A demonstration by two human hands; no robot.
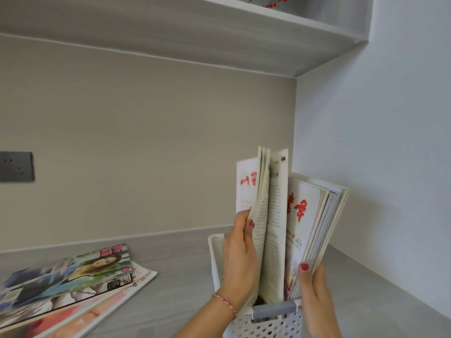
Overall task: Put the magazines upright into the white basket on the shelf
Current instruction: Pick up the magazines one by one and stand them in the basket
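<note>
**Mia:** While the left hand (240,254) grips the open magazine (264,215), is it going into the white basket (271,323) right now?

**Ben:** I think so. Its bottom edge is already down inside the basket, and it stands almost straight up. The fingers are curled round its left side and the thumb is tucked between the pages, pinching a bunch of them.

**Mia:** What is the right hand (314,289) doing?

**Ben:** It pinches the leaning magazines (314,220) that already stand in the basket, thumb on the front cover, and keeps them tipped to the right. That makes a gap.

**Mia:** So what comes next?

**Ben:** My guess is the pages must be pushed shut, then the magazine slid all the way down into the gap. If it stays open, the floppy pages may bend.

**Mia:** What does it look like?

**Ben:** Thin and soft, with a white cover, red letters and small print inside.

**Mia:** Where is the basket?

**Ben:** On the grey shelf (185,276), near the corner by the white wall (378,118). It has little round holes.

**Mia:** Is the job done?

**Ben:** Not yet. A flat pile of magazines (73,284) lies well apart on the left
</note>
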